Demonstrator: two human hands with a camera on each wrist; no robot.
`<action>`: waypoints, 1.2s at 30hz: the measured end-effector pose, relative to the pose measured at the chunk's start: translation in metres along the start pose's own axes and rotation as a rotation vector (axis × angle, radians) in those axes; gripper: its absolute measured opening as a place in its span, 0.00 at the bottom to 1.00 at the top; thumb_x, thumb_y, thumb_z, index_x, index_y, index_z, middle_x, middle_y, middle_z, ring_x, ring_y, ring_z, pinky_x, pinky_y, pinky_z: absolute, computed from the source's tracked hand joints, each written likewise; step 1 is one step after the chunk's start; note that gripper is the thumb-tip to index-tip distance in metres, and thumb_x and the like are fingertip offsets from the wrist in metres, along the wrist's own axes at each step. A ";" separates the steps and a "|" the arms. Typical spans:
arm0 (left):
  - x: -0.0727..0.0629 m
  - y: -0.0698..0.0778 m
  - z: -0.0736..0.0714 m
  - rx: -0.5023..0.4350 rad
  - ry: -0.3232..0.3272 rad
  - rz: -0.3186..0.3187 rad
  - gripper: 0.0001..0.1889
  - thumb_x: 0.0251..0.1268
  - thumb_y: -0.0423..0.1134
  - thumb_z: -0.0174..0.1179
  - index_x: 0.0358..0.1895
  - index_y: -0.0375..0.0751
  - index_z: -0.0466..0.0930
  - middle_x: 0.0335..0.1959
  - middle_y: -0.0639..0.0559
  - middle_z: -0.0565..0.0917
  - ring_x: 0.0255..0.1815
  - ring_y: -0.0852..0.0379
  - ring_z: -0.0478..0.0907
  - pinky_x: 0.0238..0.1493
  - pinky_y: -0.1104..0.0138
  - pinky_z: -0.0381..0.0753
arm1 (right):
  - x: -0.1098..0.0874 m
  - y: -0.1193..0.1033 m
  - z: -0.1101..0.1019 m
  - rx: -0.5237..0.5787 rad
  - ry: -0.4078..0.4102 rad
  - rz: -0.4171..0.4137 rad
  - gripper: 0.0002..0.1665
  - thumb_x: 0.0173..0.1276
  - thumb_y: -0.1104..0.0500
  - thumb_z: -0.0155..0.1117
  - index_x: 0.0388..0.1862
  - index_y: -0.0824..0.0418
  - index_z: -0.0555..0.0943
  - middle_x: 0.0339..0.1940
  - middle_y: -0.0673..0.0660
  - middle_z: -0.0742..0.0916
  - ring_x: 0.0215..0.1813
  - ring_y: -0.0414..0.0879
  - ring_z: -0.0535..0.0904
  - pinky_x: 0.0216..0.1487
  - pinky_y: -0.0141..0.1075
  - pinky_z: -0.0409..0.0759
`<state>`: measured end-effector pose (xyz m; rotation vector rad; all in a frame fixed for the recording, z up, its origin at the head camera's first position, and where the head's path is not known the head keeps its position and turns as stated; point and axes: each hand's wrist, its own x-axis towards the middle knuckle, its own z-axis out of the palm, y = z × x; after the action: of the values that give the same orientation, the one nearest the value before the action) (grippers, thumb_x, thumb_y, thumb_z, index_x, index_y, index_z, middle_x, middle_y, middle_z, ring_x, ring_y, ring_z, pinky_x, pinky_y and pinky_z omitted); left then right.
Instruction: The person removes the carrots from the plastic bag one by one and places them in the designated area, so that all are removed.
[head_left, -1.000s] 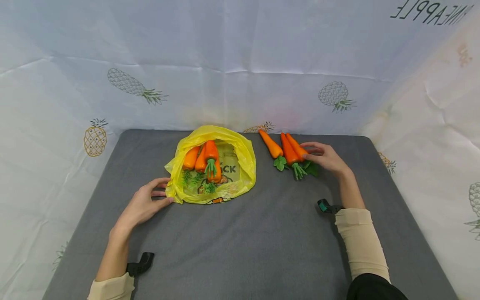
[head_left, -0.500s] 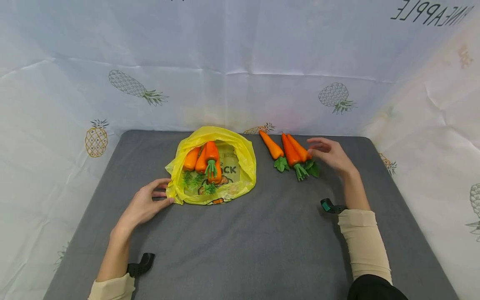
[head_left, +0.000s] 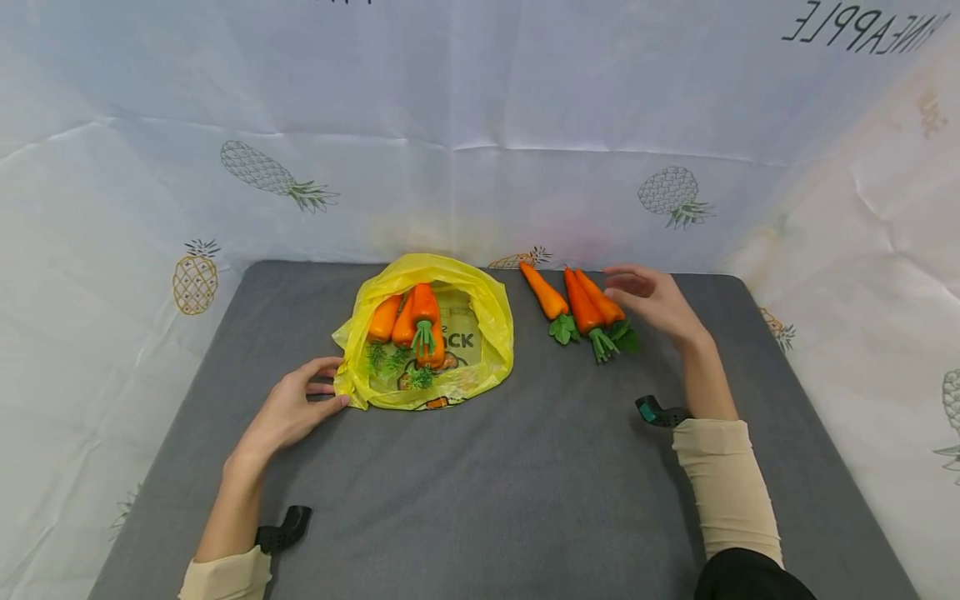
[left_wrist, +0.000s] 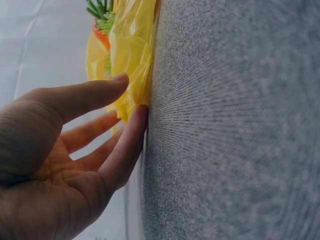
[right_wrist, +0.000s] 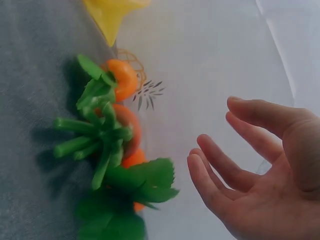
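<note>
A yellow plastic bag (head_left: 491,350) lies on the table with its mouth spread; several orange carrots (head_left: 424,302) with green tops are inside. At its left edge my left hand (head_left: 288,408) touches the plastic with thumb and fingertips, leaving a gap between them, as the left wrist view also shows. Three more carrots are right of the bag: one alone (head_left: 545,292) and a side-by-side pair, the redder one (head_left: 581,298) and the lighter one (head_left: 602,298). Beside the pair my right hand (head_left: 656,304) hovers, fingers loosely bent and apart, holding nothing in the right wrist view.
A grey cloth covers the table (head_left: 480,500). Behind and at both sides hangs a white curtain (head_left: 480,192) with pineapple prints, meeting the table's back edge close behind the bag and carrots.
My right hand has let go of the lighter carrot in the pair, drawn right, then come back slightly left above it. My left hand and the bag stay in place.
</note>
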<state>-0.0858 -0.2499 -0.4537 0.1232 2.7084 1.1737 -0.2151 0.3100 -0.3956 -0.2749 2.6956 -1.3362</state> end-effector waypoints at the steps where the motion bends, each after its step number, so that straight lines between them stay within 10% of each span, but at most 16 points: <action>1: 0.000 0.000 0.000 0.000 0.000 0.000 0.34 0.73 0.37 0.72 0.79 0.34 0.71 0.68 0.29 0.80 0.61 0.33 0.87 0.59 0.42 0.88 | 0.000 -0.002 0.000 0.001 0.001 -0.001 0.28 0.83 0.48 0.66 0.77 0.52 0.79 0.74 0.65 0.83 0.67 0.55 0.83 0.66 0.38 0.81; 17: -0.001 0.000 -0.001 0.000 -0.001 -0.003 0.34 0.73 0.37 0.71 0.79 0.34 0.71 0.68 0.29 0.80 0.61 0.33 0.87 0.60 0.42 0.88 | 0.004 -0.023 0.016 0.041 -0.052 -0.116 0.30 0.82 0.57 0.67 0.78 0.61 0.75 0.76 0.70 0.80 0.75 0.65 0.79 0.75 0.64 0.77; 30: -0.001 -0.001 -0.001 0.004 -0.002 -0.002 0.34 0.74 0.37 0.71 0.79 0.35 0.71 0.68 0.29 0.80 0.61 0.33 0.87 0.60 0.42 0.88 | 0.016 -0.050 0.042 0.112 -0.052 -0.223 0.27 0.81 0.61 0.67 0.75 0.62 0.78 0.73 0.66 0.84 0.72 0.64 0.81 0.73 0.48 0.82; 36: 0.000 -0.001 -0.001 0.009 0.002 0.005 0.33 0.74 0.37 0.71 0.78 0.34 0.71 0.67 0.29 0.81 0.60 0.33 0.87 0.59 0.42 0.88 | 0.021 -0.058 0.055 0.124 -0.072 -0.242 0.26 0.81 0.61 0.67 0.75 0.63 0.78 0.72 0.69 0.83 0.70 0.64 0.82 0.72 0.61 0.81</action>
<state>-0.0862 -0.2509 -0.4538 0.1295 2.7175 1.1632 -0.2185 0.2284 -0.3826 -0.6398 2.5718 -1.5167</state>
